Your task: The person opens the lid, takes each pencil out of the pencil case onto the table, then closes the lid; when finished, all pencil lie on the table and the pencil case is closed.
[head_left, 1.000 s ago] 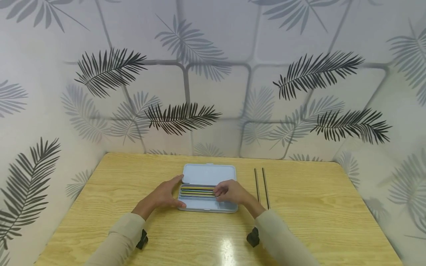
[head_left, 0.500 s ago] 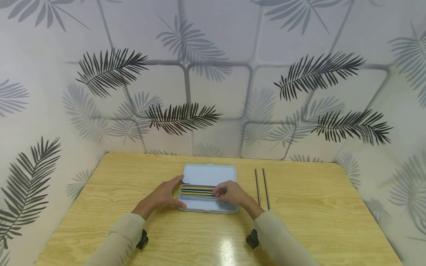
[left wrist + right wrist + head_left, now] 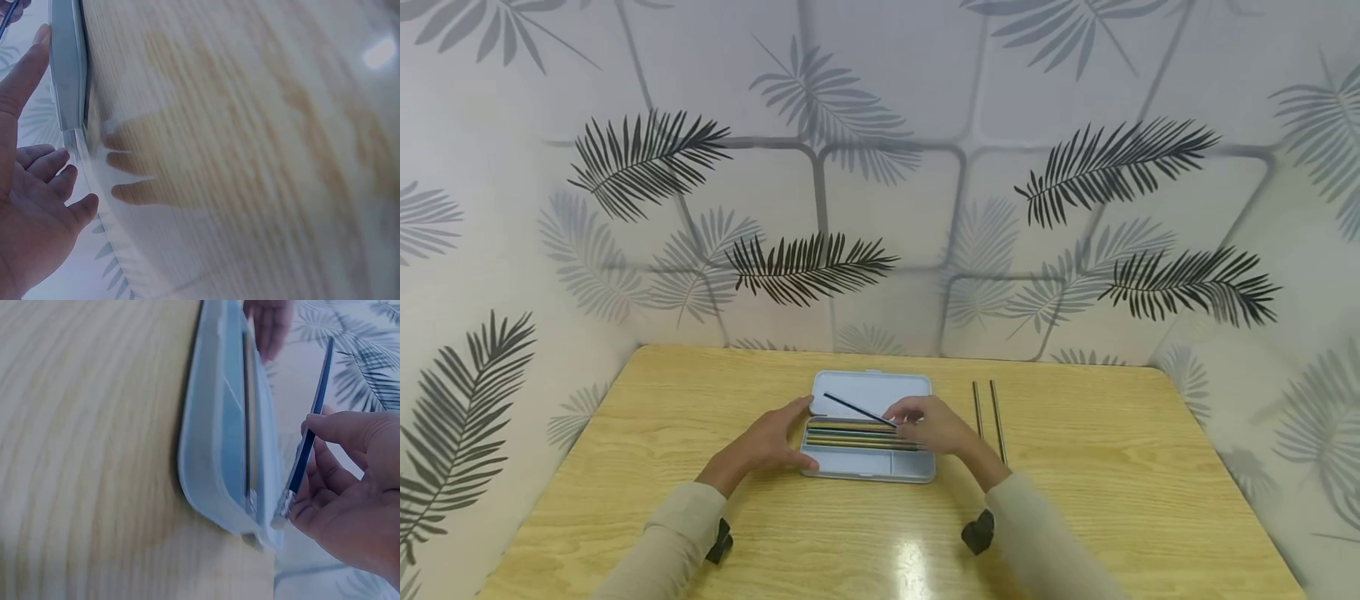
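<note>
An open light blue pencil case (image 3: 872, 390) lies in the middle of the wooden table (image 3: 1075, 467), with several coloured pencils (image 3: 850, 438) in its tray. My right hand (image 3: 904, 418) pinches a dark blue pencil (image 3: 856, 409) and holds it slanted above the case's lid. In the right wrist view the blue pencil (image 3: 310, 437) shows a metal ferrule at its near end, between the fingers of my right hand (image 3: 350, 487), beside the case (image 3: 225, 437). My left hand (image 3: 786, 435) rests against the case's left end, fingers relaxed. In the left wrist view its thumb (image 3: 22, 75) touches the case (image 3: 67, 69).
Two thin dark rods (image 3: 988, 417) lie side by side on the table just right of the case. Walls with a leaf print (image 3: 880, 183) close in the table at the back and both sides.
My right hand has lifted the blue pencil out of the tray; its far end now points up and left over the lid. The left hand has stayed in place.
</note>
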`<state>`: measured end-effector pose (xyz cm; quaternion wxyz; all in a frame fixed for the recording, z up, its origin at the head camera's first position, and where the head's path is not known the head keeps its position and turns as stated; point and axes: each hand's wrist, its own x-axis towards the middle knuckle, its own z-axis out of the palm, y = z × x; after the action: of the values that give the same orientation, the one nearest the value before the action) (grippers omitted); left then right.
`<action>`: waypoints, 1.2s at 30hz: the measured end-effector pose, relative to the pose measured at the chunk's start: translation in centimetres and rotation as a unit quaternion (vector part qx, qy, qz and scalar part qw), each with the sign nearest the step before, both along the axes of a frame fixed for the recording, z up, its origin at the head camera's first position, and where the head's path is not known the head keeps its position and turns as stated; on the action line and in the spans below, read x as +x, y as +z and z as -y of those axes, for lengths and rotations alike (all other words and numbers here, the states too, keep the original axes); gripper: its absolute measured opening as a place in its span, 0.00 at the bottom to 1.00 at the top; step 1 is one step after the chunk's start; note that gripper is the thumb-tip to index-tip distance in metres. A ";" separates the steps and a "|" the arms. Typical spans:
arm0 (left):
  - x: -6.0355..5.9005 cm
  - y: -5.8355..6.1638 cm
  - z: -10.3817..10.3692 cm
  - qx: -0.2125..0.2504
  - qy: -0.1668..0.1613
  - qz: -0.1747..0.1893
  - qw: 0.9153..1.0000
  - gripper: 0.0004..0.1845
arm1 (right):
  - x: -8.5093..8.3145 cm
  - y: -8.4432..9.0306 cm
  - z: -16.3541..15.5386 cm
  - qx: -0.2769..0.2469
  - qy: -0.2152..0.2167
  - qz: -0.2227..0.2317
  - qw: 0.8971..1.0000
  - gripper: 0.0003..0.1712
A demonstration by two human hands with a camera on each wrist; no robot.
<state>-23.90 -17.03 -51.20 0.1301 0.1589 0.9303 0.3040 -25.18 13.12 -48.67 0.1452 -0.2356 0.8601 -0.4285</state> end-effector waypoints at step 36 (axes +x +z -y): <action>-0.1 0.0 -0.1 -0.009 0.005 0.009 1.000 0.62 | 2.4 -1.0 -14.7 -0.060 -0.219 0.109 0.968 0.25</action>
<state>-23.99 -16.93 -51.20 0.1389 0.1505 0.9324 0.2977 -22.76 27.78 -49.62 0.1261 -0.0021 0.8425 -0.5238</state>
